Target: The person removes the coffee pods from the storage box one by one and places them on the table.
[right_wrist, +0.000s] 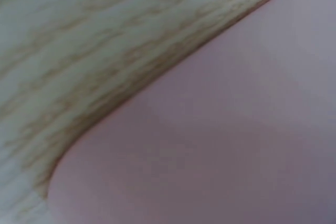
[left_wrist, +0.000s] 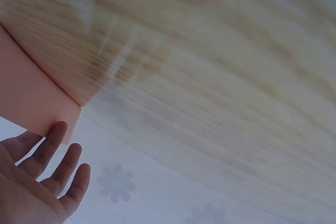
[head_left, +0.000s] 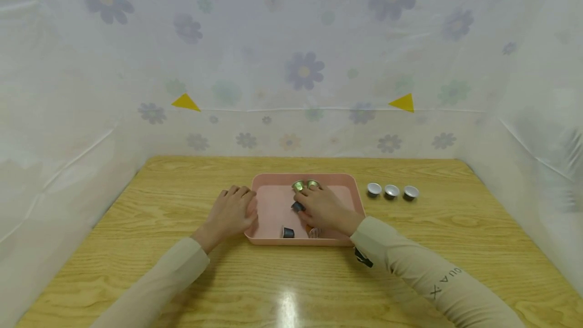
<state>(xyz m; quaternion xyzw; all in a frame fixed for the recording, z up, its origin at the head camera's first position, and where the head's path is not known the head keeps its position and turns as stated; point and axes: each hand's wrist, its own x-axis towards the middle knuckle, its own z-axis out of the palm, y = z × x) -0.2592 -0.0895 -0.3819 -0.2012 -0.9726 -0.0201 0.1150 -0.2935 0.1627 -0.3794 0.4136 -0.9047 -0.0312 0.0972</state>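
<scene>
A pink tray (head_left: 273,201) lies on the table with several coffee capsules in it. My right hand (head_left: 324,207) reaches over the tray and pinches a dark coffee capsule (head_left: 298,207) between thumb and fingers. Just beyond those fingers are two gold-green capsules (head_left: 298,185). Toward the tray's near side lie a dark capsule (head_left: 288,232) on its side and an orange-brown capsule (head_left: 314,232), partly covered by the hand. My left hand (head_left: 232,210) rests at the tray's left rim; in the left wrist view its loosely bent fingers (left_wrist: 55,135) touch the tray wall (left_wrist: 37,93). Its thumb is hidden there.
Three dark capsules with white lids (head_left: 391,192) stand in a row on the wooden table (head_left: 191,277), right of the tray. A flower-patterned sheet (head_left: 255,65) hangs behind the table and at its sides. Only tray and table show in the right wrist view.
</scene>
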